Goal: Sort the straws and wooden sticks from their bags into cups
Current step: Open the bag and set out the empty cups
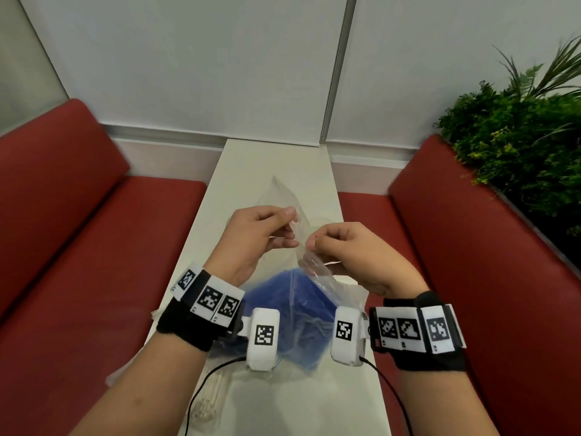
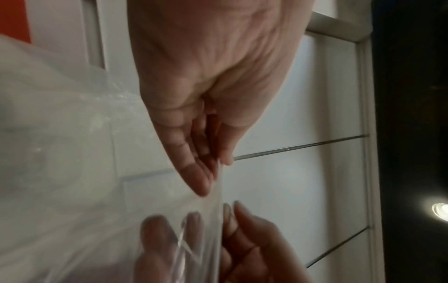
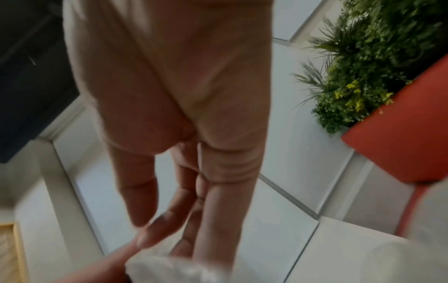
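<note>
My left hand (image 1: pixel 257 234) and right hand (image 1: pixel 349 247) both pinch mouth of clear plastic bag of blue straws (image 1: pixel 301 309); hard tug may tear film, scatter straws over white desk (image 1: pixel 276 162).

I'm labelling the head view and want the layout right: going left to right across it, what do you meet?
Left red bench → bag of wooden sticks → left hand → right hand → right red bench → green plants.

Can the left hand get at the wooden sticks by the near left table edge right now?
Probably not yet. The left hand and right hand both pinch the clear bag of blue straws. The wooden sticks lie under the left forearm; the hand must let go first.
</note>
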`<state>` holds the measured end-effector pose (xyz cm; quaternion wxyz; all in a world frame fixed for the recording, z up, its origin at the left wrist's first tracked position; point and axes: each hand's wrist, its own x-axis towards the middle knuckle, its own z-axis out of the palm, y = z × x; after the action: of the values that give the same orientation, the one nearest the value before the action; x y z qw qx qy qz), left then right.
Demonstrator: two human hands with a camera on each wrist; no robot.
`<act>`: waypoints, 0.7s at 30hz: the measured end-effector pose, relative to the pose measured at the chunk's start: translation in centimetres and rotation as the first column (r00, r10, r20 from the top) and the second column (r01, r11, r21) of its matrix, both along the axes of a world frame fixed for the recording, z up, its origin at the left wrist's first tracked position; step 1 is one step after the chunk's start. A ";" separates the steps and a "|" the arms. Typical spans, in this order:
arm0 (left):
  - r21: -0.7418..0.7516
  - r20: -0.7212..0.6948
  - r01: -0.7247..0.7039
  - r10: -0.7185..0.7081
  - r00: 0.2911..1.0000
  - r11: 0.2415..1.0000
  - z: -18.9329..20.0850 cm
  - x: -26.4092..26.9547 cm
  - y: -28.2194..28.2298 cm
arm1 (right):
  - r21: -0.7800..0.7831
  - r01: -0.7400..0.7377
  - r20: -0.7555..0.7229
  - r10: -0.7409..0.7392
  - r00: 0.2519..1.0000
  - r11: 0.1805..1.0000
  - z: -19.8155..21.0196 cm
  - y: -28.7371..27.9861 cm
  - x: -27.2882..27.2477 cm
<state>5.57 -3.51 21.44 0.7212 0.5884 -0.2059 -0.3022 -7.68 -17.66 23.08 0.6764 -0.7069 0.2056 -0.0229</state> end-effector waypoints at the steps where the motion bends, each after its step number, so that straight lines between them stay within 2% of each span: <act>1: -0.010 0.001 0.051 -0.051 0.999 0.999 0.3 -0.1 0.2 | 0.047 0.008 0.009 -0.009 1.000 0.999 0.4 0.2 -0.1; 5: 0.017 0.099 0.263 -0.263 0.960 0.965 1.5 -0.1 0.9 | -0.043 -0.001 0.017 0.002 1.000 0.999 0.9 1.2 -0.2; 7: 0.024 0.077 0.300 -0.301 0.951 0.954 1.7 -0.1 1.1 | -0.001 0.002 0.071 -0.002 0.997 1.000 0.7 1.5 -0.3; 10: -0.009 -0.131 0.212 -0.211 0.969 0.977 1.3 0.4 1.3 | 0.141 0.070 0.118 -0.086 0.989 0.988 -0.2 1.1 -0.1; 13: -0.094 -0.396 0.076 -0.107 0.912 0.993 0.5 1.6 1.5 | 0.370 0.181 0.121 -0.240 0.963 0.911 -2.1 -0.1 0.2; 15: -0.142 -0.555 -0.020 -0.063 0.830 0.990 -0.2 2.1 1.6 | 0.548 0.241 0.102 -0.349 0.931 0.801 -3.7 -0.7 0.5; 16: -0.145 -0.638 -0.071 -0.039 0.769 0.987 -0.7 2.4 1.7 | 0.638 0.271 0.073 -0.407 0.910 0.720 -4.6 -0.8 0.8; 17: -0.134 -0.712 -0.110 -0.018 0.702 0.985 -1.3 2.7 1.8 | 0.723 0.309 0.024 -0.469 0.883 0.618 -5.5 -0.9 1.0; 18: -0.104 -0.746 -0.118 0.001 0.666 0.988 -2.0 2.9 1.9 | 0.807 0.336 -0.039 -0.525 0.850 0.485 -6.5 -0.9 1.3; 19: -0.042 -0.717 -0.102 0.041 0.696 0.994 -2.6 2.9 2.0 | 0.877 0.353 -0.123 -0.556 0.822 0.327 -7.3 -0.9 1.4; 20: 0.062 -0.599 -0.086 0.106 0.793 0.994 -3.3 2.9 2.1 | 0.910 0.358 -0.193 -0.553 0.810 0.207 -8.1 -0.9 1.5; 21: 0.189 -0.395 -0.074 0.145 0.907 0.979 -3.9 2.9 2.3 | 0.919 0.361 -0.230 -0.526 0.819 0.160 -8.8 -0.9 1.6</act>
<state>8.42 -1.23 17.53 0.7112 0.5827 0.0086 -0.3931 -6.12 -18.61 14.26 0.9295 -0.0831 0.3278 -0.1468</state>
